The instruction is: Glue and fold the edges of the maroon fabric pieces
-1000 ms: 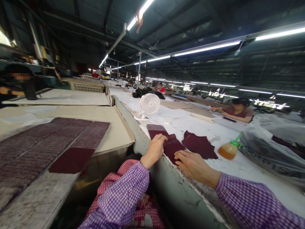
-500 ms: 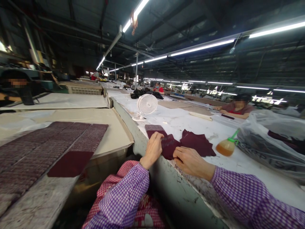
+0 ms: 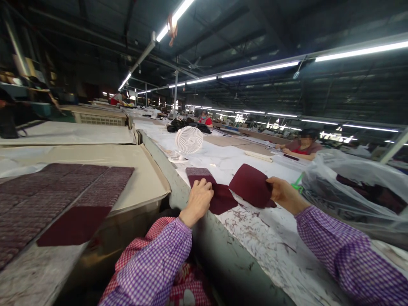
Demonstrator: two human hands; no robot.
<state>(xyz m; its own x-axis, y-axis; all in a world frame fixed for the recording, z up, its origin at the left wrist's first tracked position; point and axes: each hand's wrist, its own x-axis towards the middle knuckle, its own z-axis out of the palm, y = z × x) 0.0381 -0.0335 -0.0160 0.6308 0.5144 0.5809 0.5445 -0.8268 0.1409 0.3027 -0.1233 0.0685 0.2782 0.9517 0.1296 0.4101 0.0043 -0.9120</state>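
My right hand (image 3: 287, 193) pinches the right edge of a maroon fabric piece (image 3: 250, 185), which is lifted and tilted over the white table. A bit of dark fabric shows beneath its lower right corner. My left hand (image 3: 198, 199) has its fingers curled together on another maroon fabric piece (image 3: 224, 199) at the table's near edge; the fingertips are partly hidden. Just beyond that hand lies a piece with a greyish-mauve textured face (image 3: 200, 171), overlapped by the maroon cloth.
On the left bench, rows of textured mauve pieces (image 3: 79, 182) lie beside a flat maroon piece (image 3: 75, 225). A small white fan (image 3: 188, 140) stands ahead. Right are a clear plastic bag (image 3: 353, 191) and a green nozzle (image 3: 297, 182). Thread scraps (image 3: 255, 229) litter the table. A co-worker (image 3: 301, 146) sits across.
My right hand has moved right and up, raising a maroon piece from the small heap. My left hand stays by the near pieces. The view has shifted slightly right.
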